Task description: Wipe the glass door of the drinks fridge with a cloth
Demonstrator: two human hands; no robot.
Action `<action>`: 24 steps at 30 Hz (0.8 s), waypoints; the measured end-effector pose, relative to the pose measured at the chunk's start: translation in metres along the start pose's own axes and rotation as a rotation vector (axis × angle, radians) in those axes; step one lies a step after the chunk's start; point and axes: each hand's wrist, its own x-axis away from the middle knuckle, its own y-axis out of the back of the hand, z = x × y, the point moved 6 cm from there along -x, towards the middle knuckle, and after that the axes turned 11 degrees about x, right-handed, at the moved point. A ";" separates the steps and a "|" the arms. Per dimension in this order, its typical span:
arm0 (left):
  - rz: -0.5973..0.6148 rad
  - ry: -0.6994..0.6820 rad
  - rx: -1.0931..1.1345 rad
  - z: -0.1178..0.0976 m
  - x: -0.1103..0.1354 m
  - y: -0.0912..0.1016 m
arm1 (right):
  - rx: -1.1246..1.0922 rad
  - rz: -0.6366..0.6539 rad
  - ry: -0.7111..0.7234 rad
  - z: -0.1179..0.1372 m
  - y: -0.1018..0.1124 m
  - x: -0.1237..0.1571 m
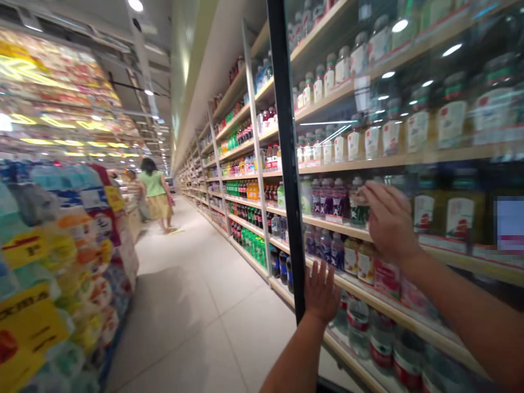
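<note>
A glass door with a black frame stands in front of the drink shelves. My left hand rests against it low down, fingers spread, just beside the upright frame edge. Higher and further right, my right hand is at the glass with its fingers stretched to the upper left and slightly bent. Nothing shows in either hand, though the right palm is hidden. Behind the pane are dark purple bottles, yellow-labelled bottles and large clear bottles.
Long shelves of bottled drinks run down the right of the aisle. Stacked packaged goods with yellow price signs line the left. A person in a green top is further along the pale tiled floor.
</note>
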 end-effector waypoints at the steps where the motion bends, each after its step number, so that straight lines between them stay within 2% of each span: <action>1: -0.002 0.002 -0.001 0.000 0.001 0.002 | -0.013 0.019 0.046 0.005 -0.001 0.006; 5: -0.009 -0.005 0.073 0.000 -0.003 0.018 | -0.087 0.224 0.388 0.030 -0.006 0.035; 7: -0.030 -0.006 0.134 0.002 -0.014 0.028 | -0.056 0.214 0.357 0.015 -0.004 0.023; 10: -0.112 0.005 0.159 0.005 -0.045 0.040 | 0.044 0.021 0.076 -0.024 0.008 -0.014; 12: -0.154 0.012 0.135 0.006 -0.074 0.043 | 0.079 -0.062 -0.033 -0.033 0.012 -0.025; 14: -0.152 0.004 0.106 0.006 -0.103 0.041 | 0.048 -0.006 0.065 -0.021 0.007 -0.023; 16: -0.121 -0.007 0.075 0.007 -0.127 0.037 | -0.030 0.123 0.276 -0.004 0.000 -0.017; 17: -0.101 -0.012 0.061 0.008 -0.135 0.034 | -0.063 0.172 0.342 -0.002 -0.002 -0.017; 18: -0.081 -0.016 0.047 0.010 -0.140 0.031 | -0.076 0.185 0.344 -0.008 -0.002 -0.022; 19: -0.059 -0.021 0.033 0.011 -0.143 0.028 | -0.065 0.161 0.282 -0.021 0.001 -0.031; 22: 0.006 -0.023 0.004 0.014 -0.144 0.021 | 0.060 -0.040 -0.104 -0.074 0.016 -0.066; 24: 0.037 -0.009 0.002 0.016 -0.142 0.017 | 0.117 -0.122 -0.244 -0.087 0.022 -0.072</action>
